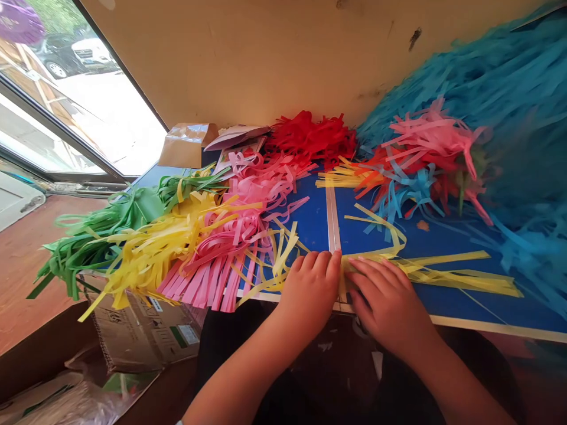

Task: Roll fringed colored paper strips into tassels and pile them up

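Note:
My right hand (385, 301) lies on a yellow paper fringe (443, 274) at the front edge of a blue tabletop (305, 218), its fingers over the fringe's gathered end. My left hand (310, 289) sits just left of it, curled against the same yellow strips, with its thumb hidden. A pale metal ruler (333, 221) runs across the blue surface to the hands. Left of my hands, a pink paper fringe (208, 283) overlaps a yellow paper fringe pile (155, 254) and hangs over the table edge.
Green paper fringes (93, 236), red fringes (310, 139) and mixed pink and blue strips (425, 153) lie heaped around the table. A large teal fringe mass (487, 88) rises at right. A cardboard box (142, 336) stands below the left edge, beside a window (101, 106).

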A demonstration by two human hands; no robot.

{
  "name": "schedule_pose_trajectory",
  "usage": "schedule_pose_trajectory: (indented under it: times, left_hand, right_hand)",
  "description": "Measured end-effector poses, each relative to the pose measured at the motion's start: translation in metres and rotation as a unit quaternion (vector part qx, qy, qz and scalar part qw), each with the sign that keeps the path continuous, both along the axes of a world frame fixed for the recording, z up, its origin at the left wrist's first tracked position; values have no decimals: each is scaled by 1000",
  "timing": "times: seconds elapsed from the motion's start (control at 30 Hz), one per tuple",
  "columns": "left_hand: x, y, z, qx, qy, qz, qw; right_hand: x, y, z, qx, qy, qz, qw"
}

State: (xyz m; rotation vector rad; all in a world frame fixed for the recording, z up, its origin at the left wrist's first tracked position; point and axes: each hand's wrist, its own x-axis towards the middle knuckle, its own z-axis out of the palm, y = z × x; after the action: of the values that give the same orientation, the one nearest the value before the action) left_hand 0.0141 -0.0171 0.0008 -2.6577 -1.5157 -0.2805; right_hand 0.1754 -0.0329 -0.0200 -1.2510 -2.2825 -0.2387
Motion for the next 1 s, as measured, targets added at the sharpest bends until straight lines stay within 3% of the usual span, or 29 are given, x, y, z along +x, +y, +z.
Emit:
schedule_pose_trajectory:
  times: [0.8, 1.0]
  left_hand:
    - [-1, 1, 8, 9, 21, -12, 1000]
    - [-9, 11, 12, -27, -2, -1, 1000]
  right_hand:
    - [-3, 0, 1, -29, 10, -27, 999]
    - [-3, 0, 2, -23, 4, -26, 999]
